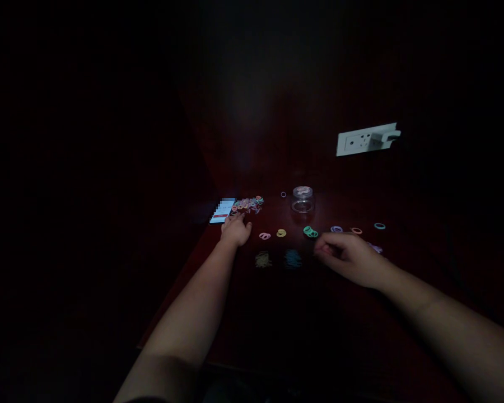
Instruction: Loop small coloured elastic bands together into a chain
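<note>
My left hand (236,230) lies with its fingers apart at the near edge of a mixed pile of coloured bands (247,205), beside a lit phone (223,211). Over the table, my right hand (345,254) has thumb and forefinger pinched on something pinkish, too small to name. Small groups of rings run in a row: pink (264,236), yellow (281,233), green (309,232), purple (336,229), orange (356,230) and one teal ring (379,226). Nearer me are a yellowish heap (262,259) and a blue heap (293,258). Purple bands (375,247) show behind my right wrist.
A clear lidded jar (303,202) stands behind the row, with a single pale ring (283,195) to its left. On the wall at the right is a white socket plate (366,140) with a plug in it. The surroundings are very dark.
</note>
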Available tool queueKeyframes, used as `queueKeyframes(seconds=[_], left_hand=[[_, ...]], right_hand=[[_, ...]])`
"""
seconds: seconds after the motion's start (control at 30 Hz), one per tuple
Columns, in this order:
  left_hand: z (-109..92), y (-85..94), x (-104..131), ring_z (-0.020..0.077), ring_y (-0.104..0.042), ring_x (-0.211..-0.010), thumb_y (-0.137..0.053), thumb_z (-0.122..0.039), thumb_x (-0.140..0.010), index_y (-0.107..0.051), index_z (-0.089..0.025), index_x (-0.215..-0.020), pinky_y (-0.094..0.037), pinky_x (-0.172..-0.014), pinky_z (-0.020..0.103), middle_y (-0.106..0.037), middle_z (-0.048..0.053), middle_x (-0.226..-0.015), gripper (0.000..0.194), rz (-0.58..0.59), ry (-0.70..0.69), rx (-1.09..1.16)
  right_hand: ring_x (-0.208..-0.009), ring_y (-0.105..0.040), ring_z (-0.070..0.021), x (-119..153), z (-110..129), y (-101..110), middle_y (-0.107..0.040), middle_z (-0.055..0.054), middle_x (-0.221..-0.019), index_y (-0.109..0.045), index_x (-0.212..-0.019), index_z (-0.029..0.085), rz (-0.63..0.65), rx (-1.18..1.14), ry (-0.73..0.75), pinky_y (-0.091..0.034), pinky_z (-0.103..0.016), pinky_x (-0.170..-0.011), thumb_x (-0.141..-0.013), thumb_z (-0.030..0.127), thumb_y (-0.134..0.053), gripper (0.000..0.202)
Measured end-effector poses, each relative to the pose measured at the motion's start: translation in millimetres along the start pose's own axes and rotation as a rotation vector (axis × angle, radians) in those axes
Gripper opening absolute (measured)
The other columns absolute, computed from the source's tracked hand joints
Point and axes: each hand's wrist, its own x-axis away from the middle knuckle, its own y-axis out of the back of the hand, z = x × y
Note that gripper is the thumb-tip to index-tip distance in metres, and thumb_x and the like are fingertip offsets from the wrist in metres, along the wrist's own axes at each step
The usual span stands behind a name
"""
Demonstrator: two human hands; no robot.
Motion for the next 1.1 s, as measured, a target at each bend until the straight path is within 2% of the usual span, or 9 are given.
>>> queueKeyframes(seconds=[0.23,0.43,0.6,0.8,0.97,1.1], left_hand=[[3,2.4,1,0.0311,-0.042,-0.134,-0.044,-0.044,-0.091,-0.054,-0.016,-0.134,-0.033,-0.112,0.045,-0.051,0.011,-0.143,0.053,-0.019,-0.042,-0.012],[6,1.4,-1,0.0305,-0.041,-0.135,-0.045,-0.041,-0.091,-0.057,-0.016,-0.131,-0.033,-0.112,0.042,-0.044,0.011,-0.149,0.049,-0.033,-0.034,-0.001],[8,0.3,-2,0.0324,-0.052,-0.125,-0.046,-0.037,-0.091,-0.059,-0.016,-0.127,-0.042,-0.104,0.044,-0.059,0.013,-0.134,0.044,-0.035,-0.011,0.016],[8,-1.8,-1,0.0327,-0.048,-0.129,-0.047,-0.033,-0.091,-0.058,-0.014,-0.129,-0.039,-0.108,0.046,-0.054,0.013,-0.141,0.044,-0.058,-0.023,0.043],[9,0.8,-1,0.0316,-0.051,-0.127,-0.049,-0.027,-0.09,-0.061,-0.01,-0.125,-0.04,-0.108,0.046,-0.057,0.016,-0.136,0.041,-0.117,-0.057,0.093],[-4,15.7,9,0.0241,-0.053,-0.126,-0.051,-0.023,-0.09,-0.06,-0.012,-0.126,-0.038,-0.113,0.039,-0.06,0.013,-0.133,0.038,-0.215,-0.163,0.157]], right_hand=[[-0.055,-0.042,-0.011,0,1,0,-0.048,0.002,-0.061,-0.059,-0.075,0.018,0.007,0.0,0.009,-0.035,-0.023,-0.051,-0.087,0.028,-0.055,0.017],[-0.055,-0.042,-0.0109,0,-1,-1,-0.049,0.002,-0.061,-0.059,-0.075,0.018,0.003,-0.003,-0.003,-0.035,-0.023,-0.05,-0.087,0.028,-0.055,0.017],[-0.055,-0.042,-0.0104,0,-2,-1,-0.048,0.003,-0.06,-0.06,-0.074,0.018,0.0,0.0,0.008,-0.034,-0.023,-0.051,-0.087,0.028,-0.056,0.016],[-0.057,-0.044,-0.0115,0,-2,-1,-0.05,0.002,-0.062,-0.059,-0.075,0.018,0.02,0.02,-0.007,-0.035,-0.024,-0.052,-0.088,0.028,-0.054,0.017],[-0.057,-0.044,-0.0118,1,-2,-1,-0.049,0.002,-0.062,-0.059,-0.075,0.018,0.025,0.011,-0.012,-0.036,-0.025,-0.053,-0.088,0.028,-0.054,0.016],[-0.056,-0.043,-0.0114,1,-3,-2,-0.047,0.003,-0.061,-0.058,-0.075,0.018,0.004,0.001,-0.007,-0.036,-0.024,-0.052,-0.088,0.027,-0.054,0.017]])
